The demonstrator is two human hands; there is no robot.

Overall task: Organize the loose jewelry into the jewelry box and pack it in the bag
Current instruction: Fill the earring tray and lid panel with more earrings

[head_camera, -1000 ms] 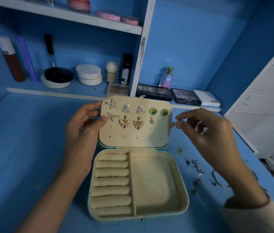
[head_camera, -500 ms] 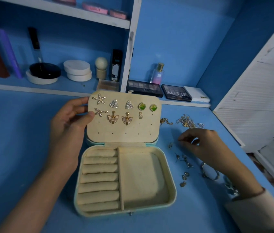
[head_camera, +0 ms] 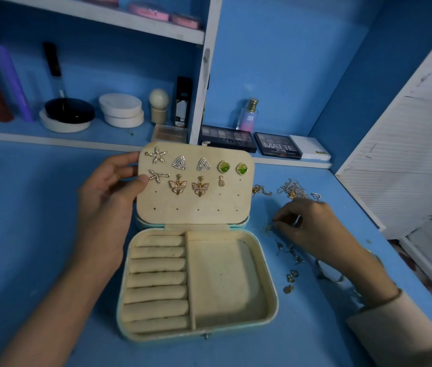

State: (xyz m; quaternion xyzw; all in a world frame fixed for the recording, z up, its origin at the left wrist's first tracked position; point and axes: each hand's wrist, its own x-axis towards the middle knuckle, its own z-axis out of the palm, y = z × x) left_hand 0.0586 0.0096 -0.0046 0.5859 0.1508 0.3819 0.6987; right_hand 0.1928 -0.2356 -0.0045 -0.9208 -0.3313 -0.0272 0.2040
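An open jewelry box (head_camera: pixel 272 295) lies on the blue table, cream-lined, with ring rolls on the left and a bare compartment on the right. Its raised lid panel (head_camera: pixel 196 205) carries several pinned earrings: starfish, triangles, green stones, butterflies, one pineapple. My left hand (head_camera: pixel 109 205) grips the lid's left edge, thumb on the front. My right hand (head_camera: pixel 313 229) is down on the table to the right of the box, fingertips pinching at a small loose earring piece (head_camera: pixel 269 229). More loose jewelry (head_camera: pixel 290 263) lies scattered under and beside that hand. No bag is in view.
A tangle of chains (head_camera: pixel 293 190) lies behind my right hand. Makeup palettes (head_camera: pixel 277 148), a perfume bottle (head_camera: pixel 248 116), jars (head_camera: pixel 122 109) and tubes stand on the low shelf at the back. A white slatted panel (head_camera: pixel 405 154) leans at the right.
My right hand came down from beside the lid to the table and now pinches at a small piece among the loose jewelry. My left hand kept hold of the lid.
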